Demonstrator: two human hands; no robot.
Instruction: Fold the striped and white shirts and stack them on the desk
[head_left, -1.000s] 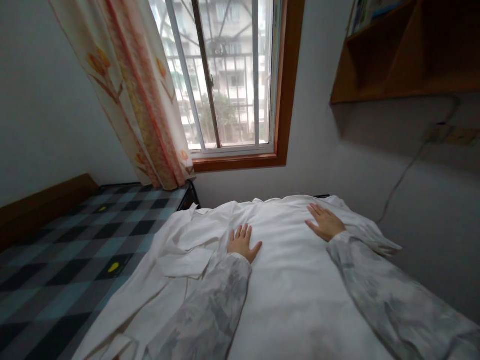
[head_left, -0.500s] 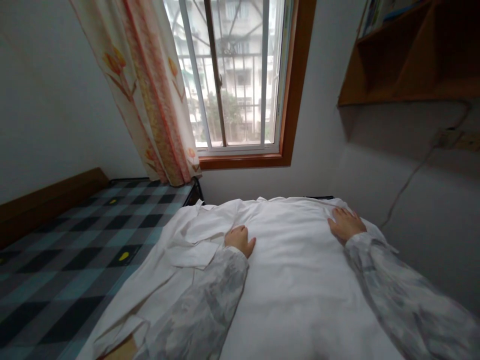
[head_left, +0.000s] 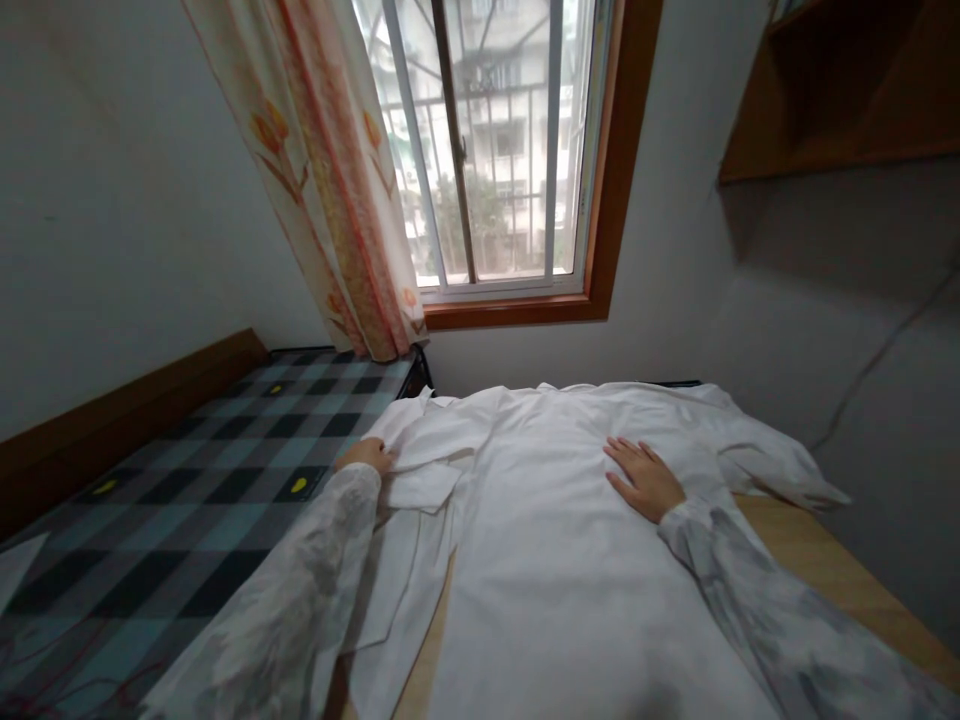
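A long white coat (head_left: 540,560) lies spread out in front of me, its folded sleeve and loose layers along the left side. On that left side, my left hand (head_left: 365,456) has its fingers curled over the cloth edge and grips it. My right hand (head_left: 645,478) rests flat on the upper body of the coat, fingers spread. Beyond my right hand, one part of the coat (head_left: 780,460), seemingly a sleeve, reaches out to the right. Light wrinkles cross the cloth.
Under the coat is a wooden tabletop (head_left: 832,560). To the left stands a bed with a checked cover (head_left: 225,480) and a wooden board (head_left: 150,410). A flowered curtain (head_left: 330,190) hangs by the window (head_left: 495,150). A wooden shelf (head_left: 847,100) and a cable (head_left: 877,365) are on the right.
My left hand has moved left to the coat's side and grips cloth there. My right hand has moved inward from the right edge. The right part now lies outspread, with wood showing below it.
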